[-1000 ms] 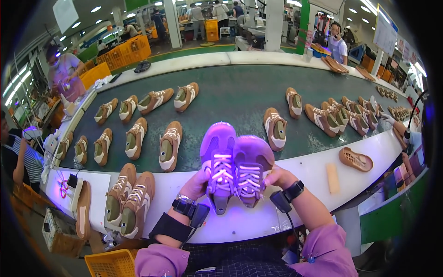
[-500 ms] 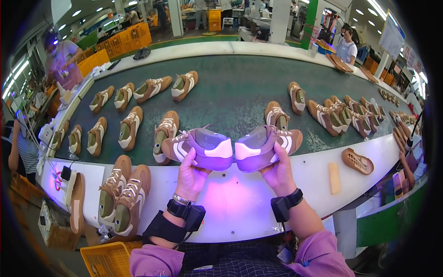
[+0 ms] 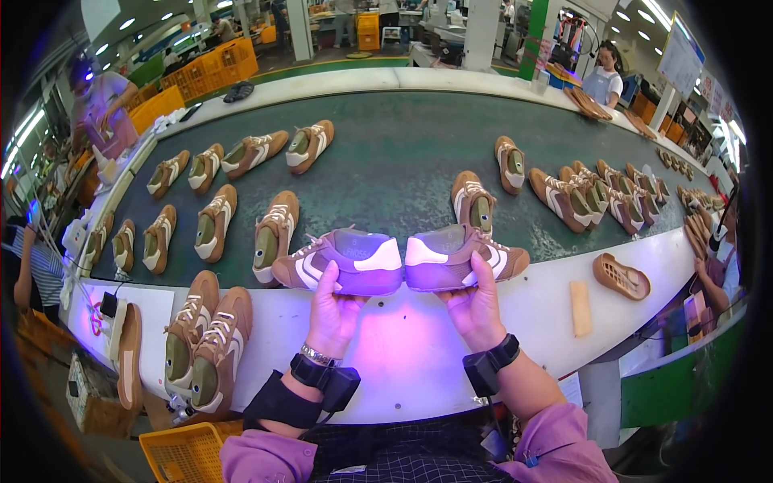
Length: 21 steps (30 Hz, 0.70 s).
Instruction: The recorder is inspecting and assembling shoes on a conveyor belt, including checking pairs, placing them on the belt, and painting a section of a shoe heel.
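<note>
My left hand [image 3: 332,315] grips a brown sneaker [image 3: 342,262] from below, thumb on its near side. A matching sneaker [image 3: 463,259] is held the same way in my right hand [image 3: 475,306]. Their white heel patches face each other with a narrow gap between, and the toes point outward. Purple light falls on both heels and on the white table [image 3: 407,354] under them. Just behind, on the green belt, sit another sneaker [image 3: 276,233] beyond my left hand and one [image 3: 473,197] beyond my right.
Several brown sneakers stand on the green conveyor belt [image 3: 386,173]. A pair of sneakers [image 3: 221,346] and a brown sole [image 3: 130,354] lie on the table's left. At right are another sole [image 3: 621,276] and a tan block [image 3: 580,308]. A yellow basket [image 3: 181,455] stands below left.
The shoes on the belt have shifted slightly left in the view. The two held sneakers remain heel to heel, at nearly the same height, both still gripped.
</note>
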Each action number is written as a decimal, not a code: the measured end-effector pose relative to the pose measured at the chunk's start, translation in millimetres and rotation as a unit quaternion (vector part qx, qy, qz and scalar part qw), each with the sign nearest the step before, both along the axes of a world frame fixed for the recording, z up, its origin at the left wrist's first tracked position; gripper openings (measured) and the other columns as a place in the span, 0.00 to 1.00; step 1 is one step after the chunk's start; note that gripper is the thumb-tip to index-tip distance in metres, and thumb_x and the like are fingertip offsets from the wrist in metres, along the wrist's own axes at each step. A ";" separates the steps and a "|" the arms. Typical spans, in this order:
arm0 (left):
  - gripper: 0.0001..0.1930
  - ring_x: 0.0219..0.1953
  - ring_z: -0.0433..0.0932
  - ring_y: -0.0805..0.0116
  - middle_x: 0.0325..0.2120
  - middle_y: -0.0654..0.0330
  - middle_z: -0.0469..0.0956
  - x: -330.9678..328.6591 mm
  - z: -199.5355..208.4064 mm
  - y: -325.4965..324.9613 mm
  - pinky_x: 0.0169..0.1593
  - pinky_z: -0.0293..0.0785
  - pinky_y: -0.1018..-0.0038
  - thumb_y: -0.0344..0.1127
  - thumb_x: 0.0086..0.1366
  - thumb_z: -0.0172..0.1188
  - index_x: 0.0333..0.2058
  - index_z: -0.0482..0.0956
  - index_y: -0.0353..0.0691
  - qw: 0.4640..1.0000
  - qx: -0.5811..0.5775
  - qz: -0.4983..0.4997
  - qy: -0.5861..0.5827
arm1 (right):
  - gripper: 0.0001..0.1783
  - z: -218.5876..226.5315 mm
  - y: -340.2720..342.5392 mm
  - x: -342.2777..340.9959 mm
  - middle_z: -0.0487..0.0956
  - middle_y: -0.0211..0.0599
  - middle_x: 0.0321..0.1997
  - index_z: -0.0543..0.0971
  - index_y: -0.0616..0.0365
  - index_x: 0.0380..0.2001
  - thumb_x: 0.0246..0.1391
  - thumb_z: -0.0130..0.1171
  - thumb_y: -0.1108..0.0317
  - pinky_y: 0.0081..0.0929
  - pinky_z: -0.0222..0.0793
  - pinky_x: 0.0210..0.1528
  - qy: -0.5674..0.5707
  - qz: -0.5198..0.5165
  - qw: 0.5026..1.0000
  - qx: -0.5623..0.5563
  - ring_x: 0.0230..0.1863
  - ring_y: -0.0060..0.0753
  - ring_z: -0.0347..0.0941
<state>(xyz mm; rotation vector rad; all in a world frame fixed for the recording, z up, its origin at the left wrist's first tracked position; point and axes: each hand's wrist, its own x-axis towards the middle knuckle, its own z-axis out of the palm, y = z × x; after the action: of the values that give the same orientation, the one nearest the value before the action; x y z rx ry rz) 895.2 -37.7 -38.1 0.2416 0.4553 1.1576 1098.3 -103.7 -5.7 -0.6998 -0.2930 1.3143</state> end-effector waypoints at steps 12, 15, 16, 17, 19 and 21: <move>0.25 0.53 0.70 0.62 0.50 0.56 0.69 4.7 4.9 -3.5 0.56 0.69 0.59 0.41 0.63 0.57 0.56 0.62 0.41 1.000 -0.002 -0.008 -0.002 | 0.30 4.0 -1.0 -1.4 0.69 0.41 0.55 0.62 0.57 0.56 0.56 0.55 0.53 0.44 0.66 0.59 0.007 -0.009 1.000 0.006 0.56 0.38 0.68; 0.25 0.53 0.70 0.62 0.51 0.56 0.69 5.7 4.0 -3.5 0.56 0.69 0.59 0.41 0.63 0.57 0.56 0.62 0.42 1.000 -0.003 -0.007 -0.001 | 0.31 3.0 -1.2 -0.5 0.69 0.39 0.57 0.62 0.55 0.57 0.56 0.55 0.52 0.42 0.66 0.59 0.003 -0.006 1.000 0.005 0.57 0.38 0.67; 0.25 0.53 0.70 0.62 0.51 0.56 0.69 5.9 3.6 -3.4 0.56 0.69 0.59 0.41 0.63 0.57 0.56 0.62 0.41 1.000 -0.003 -0.007 -0.002 | 0.32 2.3 -1.2 -0.2 0.68 0.38 0.58 0.62 0.54 0.58 0.55 0.55 0.51 0.41 0.66 0.59 -0.001 -0.003 1.000 0.001 0.58 0.38 0.66; 0.25 0.53 0.70 0.62 0.51 0.56 0.69 6.5 4.2 -3.7 0.56 0.69 0.59 0.41 0.63 0.57 0.56 0.62 0.41 1.000 -0.003 -0.008 -0.002 | 0.32 1.4 -1.2 0.5 0.68 0.38 0.58 0.62 0.54 0.58 0.55 0.55 0.51 0.41 0.66 0.59 -0.001 -0.003 1.000 0.001 0.58 0.38 0.66; 0.25 0.53 0.70 0.62 0.51 0.56 0.70 7.4 5.7 -4.3 0.57 0.69 0.58 0.41 0.63 0.57 0.56 0.62 0.42 1.000 0.000 -0.011 0.001 | 0.32 0.1 -1.3 1.7 0.68 0.38 0.58 0.62 0.54 0.58 0.55 0.55 0.51 0.41 0.66 0.59 -0.001 -0.004 1.000 0.006 0.58 0.38 0.66; 0.25 0.53 0.70 0.62 0.51 0.57 0.70 7.4 5.7 -4.6 0.57 0.69 0.58 0.41 0.63 0.57 0.56 0.62 0.42 1.000 -0.003 -0.009 0.000 | 0.32 1.2 -1.8 1.4 0.68 0.38 0.58 0.62 0.54 0.58 0.55 0.55 0.51 0.41 0.66 0.59 -0.001 -0.005 1.000 0.005 0.58 0.38 0.66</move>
<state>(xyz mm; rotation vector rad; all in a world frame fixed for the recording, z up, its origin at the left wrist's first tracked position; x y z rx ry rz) 902.6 -42.2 -32.4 0.2396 0.4547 1.1376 1099.7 -105.5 -4.5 -0.6936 -0.2975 1.3021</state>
